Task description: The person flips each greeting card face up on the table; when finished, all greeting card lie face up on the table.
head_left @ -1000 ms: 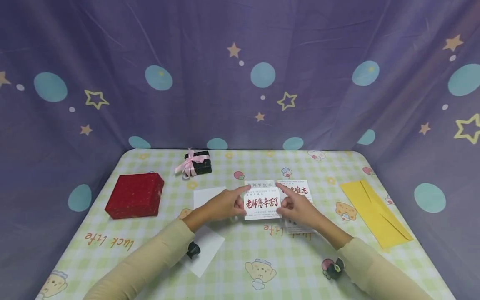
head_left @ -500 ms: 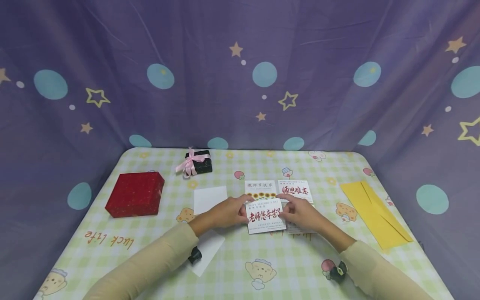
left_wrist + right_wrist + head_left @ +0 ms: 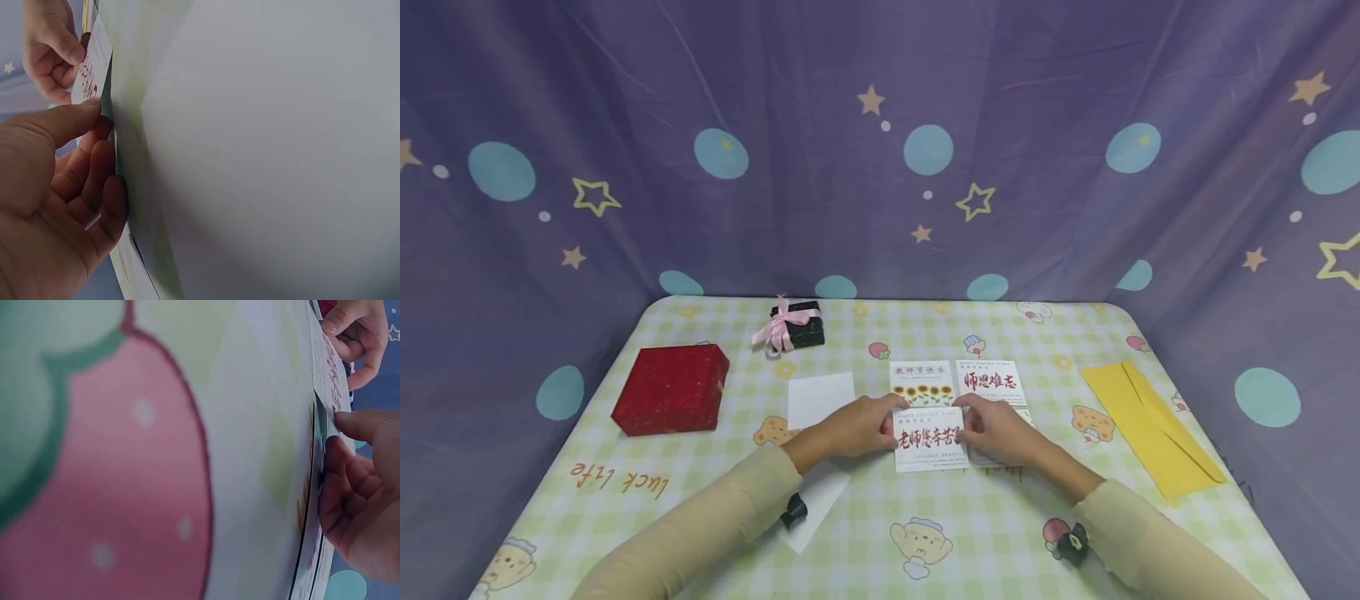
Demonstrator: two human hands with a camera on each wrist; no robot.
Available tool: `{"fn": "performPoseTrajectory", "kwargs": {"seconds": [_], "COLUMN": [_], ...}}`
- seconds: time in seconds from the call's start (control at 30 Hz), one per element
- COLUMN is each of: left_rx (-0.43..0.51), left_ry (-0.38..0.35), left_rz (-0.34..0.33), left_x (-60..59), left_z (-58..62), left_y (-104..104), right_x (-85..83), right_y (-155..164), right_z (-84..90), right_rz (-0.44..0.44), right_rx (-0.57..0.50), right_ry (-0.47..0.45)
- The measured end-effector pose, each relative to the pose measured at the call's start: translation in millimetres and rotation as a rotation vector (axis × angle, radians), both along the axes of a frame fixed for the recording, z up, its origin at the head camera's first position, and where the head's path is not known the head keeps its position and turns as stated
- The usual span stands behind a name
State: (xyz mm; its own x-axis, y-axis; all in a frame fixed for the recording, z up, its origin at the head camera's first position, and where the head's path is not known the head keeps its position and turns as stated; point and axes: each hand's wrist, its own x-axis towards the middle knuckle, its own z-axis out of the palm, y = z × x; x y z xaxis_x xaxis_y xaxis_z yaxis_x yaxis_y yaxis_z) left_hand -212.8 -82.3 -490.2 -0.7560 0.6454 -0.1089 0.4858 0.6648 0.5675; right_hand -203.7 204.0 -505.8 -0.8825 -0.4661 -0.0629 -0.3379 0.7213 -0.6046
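Observation:
A white card with red brush lettering (image 3: 928, 439) lies just above the table in front of me, held at both short edges. My left hand (image 3: 891, 421) pinches its left edge and my right hand (image 3: 966, 421) pinches its right edge. In the left wrist view my left hand (image 3: 100, 122) has thumb over and fingers under the card (image 3: 90, 65). The right wrist view shows my right hand (image 3: 334, 431) gripping the card (image 3: 328, 369) the same way. Behind it lie a sunflower card (image 3: 921, 382) and a second red-lettered card (image 3: 991, 381).
On the green checked tablecloth (image 3: 880, 533) sit a red box (image 3: 672, 389) at the left, a small black box with a pink ribbon (image 3: 793, 327) at the back, and a yellow envelope (image 3: 1150, 433) at the right. White paper (image 3: 820, 398) lies under my left forearm.
The red-lettered card slid toward me off the sunflower card, uncovering it. My pointing fingers curled in, and both hands now pinch the card's edges.

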Motion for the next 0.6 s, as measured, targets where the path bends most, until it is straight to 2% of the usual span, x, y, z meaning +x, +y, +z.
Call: {"fn": "performPoseTrajectory", "kwargs": {"seconds": [0.3,0.6], "left_rx": [-0.048,-0.107], "left_ry": [0.006,0.061], "left_rz": [-0.014,-0.002], "left_x": [3.0,2.7], "left_z": [4.3,0.6], "left_y": [3.9,5.4], "right_x": [0.7,3.6], "right_y": [-4.6,-4.5], "right_z": [0.5,3.0], "right_rz": [-0.018,0.012], "right_rx": [0.063,0.067], "right_ry": [0.004,0.058]}}
